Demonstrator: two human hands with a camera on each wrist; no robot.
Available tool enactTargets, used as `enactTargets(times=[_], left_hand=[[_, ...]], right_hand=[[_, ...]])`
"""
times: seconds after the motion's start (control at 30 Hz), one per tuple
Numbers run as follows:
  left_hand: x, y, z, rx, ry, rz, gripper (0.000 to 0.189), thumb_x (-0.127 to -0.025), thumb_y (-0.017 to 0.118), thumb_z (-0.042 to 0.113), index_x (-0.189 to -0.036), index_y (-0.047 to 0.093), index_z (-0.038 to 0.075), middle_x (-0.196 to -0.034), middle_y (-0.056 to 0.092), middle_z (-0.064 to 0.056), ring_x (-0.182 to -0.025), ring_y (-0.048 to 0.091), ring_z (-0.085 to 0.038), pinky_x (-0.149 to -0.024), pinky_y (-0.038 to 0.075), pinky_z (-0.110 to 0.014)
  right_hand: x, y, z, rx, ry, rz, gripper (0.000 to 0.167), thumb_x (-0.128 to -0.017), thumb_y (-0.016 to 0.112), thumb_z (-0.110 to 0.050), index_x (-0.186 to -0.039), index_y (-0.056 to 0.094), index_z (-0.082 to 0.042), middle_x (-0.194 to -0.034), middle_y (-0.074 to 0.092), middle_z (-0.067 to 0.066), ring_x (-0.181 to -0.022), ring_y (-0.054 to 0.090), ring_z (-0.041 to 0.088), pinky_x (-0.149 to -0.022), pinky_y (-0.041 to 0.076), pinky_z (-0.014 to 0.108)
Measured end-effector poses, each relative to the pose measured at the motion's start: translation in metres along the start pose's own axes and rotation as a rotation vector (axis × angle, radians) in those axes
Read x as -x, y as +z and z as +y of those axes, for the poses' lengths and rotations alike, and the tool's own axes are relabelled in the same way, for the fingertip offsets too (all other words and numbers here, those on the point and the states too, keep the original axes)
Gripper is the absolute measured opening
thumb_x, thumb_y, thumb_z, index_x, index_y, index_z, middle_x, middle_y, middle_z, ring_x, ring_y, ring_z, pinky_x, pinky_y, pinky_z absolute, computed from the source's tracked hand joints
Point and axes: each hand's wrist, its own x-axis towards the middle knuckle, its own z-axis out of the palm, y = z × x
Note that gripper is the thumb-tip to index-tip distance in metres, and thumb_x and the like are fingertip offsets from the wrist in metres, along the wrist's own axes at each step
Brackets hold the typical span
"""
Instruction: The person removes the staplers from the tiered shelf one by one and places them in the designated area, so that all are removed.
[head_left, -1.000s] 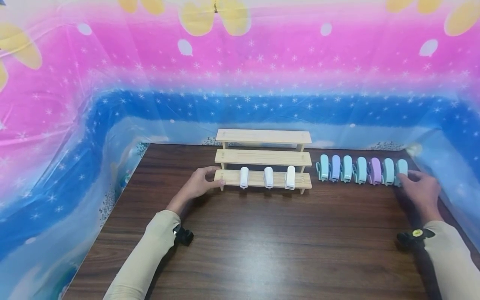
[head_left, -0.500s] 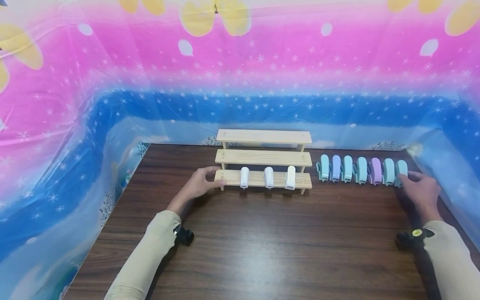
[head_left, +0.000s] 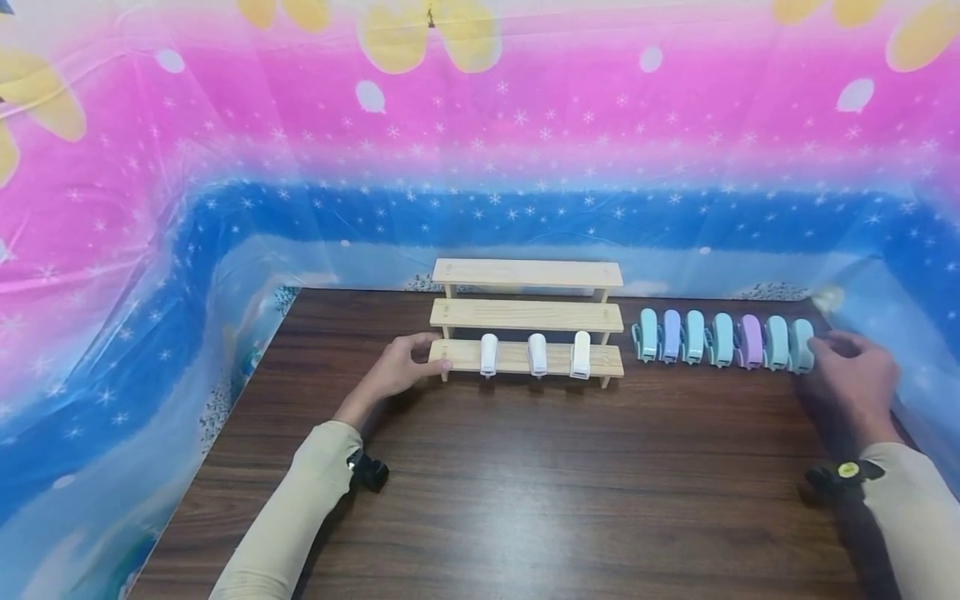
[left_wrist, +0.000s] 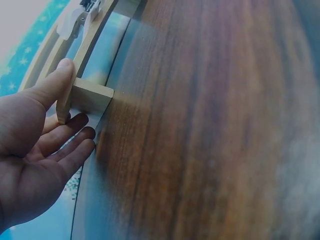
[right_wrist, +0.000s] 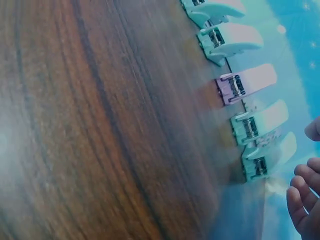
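Observation:
My left hand [head_left: 399, 365] grips the left end of the lowest step of a wooden three-step stand [head_left: 525, 315]. In the left wrist view its thumb [left_wrist: 59, 80] lies on top of the board, with fingers at the underside. Three white plastic spring clips [head_left: 537, 355] stand spaced along that step. Right of the stand, several similar clips form a row: mint ones such as the end clip [head_left: 801, 346], a lavender clip [head_left: 671, 337] and a purple clip [head_left: 748, 342]. My right hand [head_left: 858, 379] is just right of the end mint clip, holding nothing, its fingers [right_wrist: 296, 205] apart from it.
A dark wood-grain table [head_left: 525, 492] bears everything. Behind it and along both sides hangs a pink and blue patterned cloth [head_left: 495, 150]. The stand's middle and top steps [head_left: 527, 272] rise behind the lowest one.
My right hand has let go of the end mint clip and moved slightly right. That clip stays at the end of the row. My left hand and the stand have not moved.

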Motion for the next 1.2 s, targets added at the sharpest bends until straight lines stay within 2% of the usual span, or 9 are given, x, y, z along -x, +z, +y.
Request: enactTargets(times=[0.2, 0.27, 0.37, 0.47, 0.57, 0.77, 1.0, 1.13, 1.2], left_hand=[[0.002, -0.001, 0.001, -0.006, -0.004, 0.002, 0.063, -0.094, 0.077, 0.030, -0.143, 0.055, -0.002, -0.143, 0.058, -0.022, -0.134, 0.054, -0.037, -0.107, 0.045, -0.053], [0.002, -0.001, 0.001, -0.007, -0.001, 0.002, 0.063, -0.094, 0.077, 0.030, -0.143, 0.054, -0.003, -0.143, 0.058, -0.022, -0.134, 0.054, -0.037, -0.107, 0.045, -0.053], [0.002, -0.002, 0.001, -0.007, -0.001, -0.001, 0.063, -0.094, 0.077, 0.029, -0.143, 0.055, -0.003, -0.142, 0.059, -0.022, -0.133, 0.054, -0.036, -0.106, 0.046, -0.052], [0.002, -0.002, 0.001, -0.003, -0.003, -0.003, 0.062, -0.094, 0.077, 0.029, -0.142, 0.056, -0.002, -0.142, 0.059, -0.022, -0.132, 0.055, -0.036, -0.106, 0.046, -0.052], [0.002, -0.002, 0.001, 0.001, 0.000, 0.000, 0.061, -0.094, 0.077, 0.029, -0.142, 0.056, -0.002, -0.142, 0.059, -0.022, -0.133, 0.054, -0.036, -0.106, 0.046, -0.052], [0.000, -0.003, 0.001, -0.004, -0.003, 0.000, 0.063, -0.094, 0.077, 0.032, -0.143, 0.056, 0.000, -0.144, 0.058, -0.021, -0.135, 0.052, -0.036, -0.108, 0.045, -0.053], [0.001, -0.003, 0.001, 0.004, -0.007, 0.001, 0.063, -0.094, 0.077, 0.032, -0.143, 0.056, 0.000, -0.144, 0.057, -0.021, -0.135, 0.053, -0.036, -0.108, 0.045, -0.053], [0.001, -0.001, 0.001, 0.009, -0.001, -0.003, 0.061, -0.094, 0.077, 0.031, -0.143, 0.056, 0.000, -0.143, 0.059, -0.021, -0.134, 0.054, -0.036, -0.107, 0.046, -0.052], [0.001, 0.000, 0.001, 0.015, -0.001, -0.002, 0.061, -0.094, 0.077, 0.030, -0.142, 0.056, 0.000, -0.142, 0.059, -0.021, -0.133, 0.055, -0.036, -0.106, 0.046, -0.052]], right_hand=[[0.010, -0.002, -0.015, 0.073, -0.084, -0.008, 0.076, -0.092, 0.064, -0.062, -0.151, 0.052, -0.015, -0.129, 0.061, 0.005, -0.117, 0.053, 0.021, -0.083, 0.042, 0.025], [0.014, -0.002, -0.022, 0.099, -0.130, 0.004, 0.076, -0.092, 0.063, -0.062, -0.149, 0.054, -0.013, -0.134, 0.059, 0.013, -0.114, 0.053, 0.020, -0.080, 0.041, 0.024], [0.020, 0.000, -0.033, 0.097, -0.168, 0.016, 0.073, -0.093, 0.065, -0.059, -0.148, 0.056, -0.013, -0.138, 0.059, 0.017, -0.113, 0.053, 0.020, -0.079, 0.039, 0.021], [0.029, 0.006, -0.044, 0.092, -0.199, 0.032, 0.070, -0.094, 0.064, -0.059, -0.147, 0.057, -0.013, -0.144, 0.057, 0.019, -0.119, 0.051, 0.024, -0.081, 0.038, 0.021], [0.038, 0.013, -0.055, 0.067, -0.230, 0.051, 0.068, -0.094, 0.064, -0.058, -0.145, 0.059, -0.014, -0.142, 0.059, 0.017, -0.114, 0.054, 0.020, -0.078, 0.040, 0.021], [0.058, 0.028, -0.073, 0.058, -0.341, 0.059, 0.061, -0.093, 0.069, -0.054, -0.138, 0.066, -0.013, -0.124, 0.064, 0.012, -0.091, 0.052, 0.005, -0.068, 0.042, 0.020], [0.085, 0.054, -0.091, 0.047, -0.469, 0.077, 0.053, -0.092, 0.071, -0.053, -0.129, 0.072, -0.015, -0.105, 0.069, 0.005, -0.081, 0.056, 0.001, -0.062, 0.043, 0.018], [0.099, 0.069, -0.098, 0.019, -0.526, 0.053, 0.049, -0.093, 0.072, -0.049, -0.127, 0.073, -0.014, -0.107, 0.073, 0.009, -0.082, 0.057, -0.006, -0.063, 0.043, 0.011], [0.105, 0.074, -0.102, 0.010, -0.537, 0.035, 0.048, -0.093, 0.072, -0.049, -0.127, 0.073, -0.014, -0.108, 0.073, 0.009, -0.085, 0.057, -0.004, -0.066, 0.043, 0.011]])
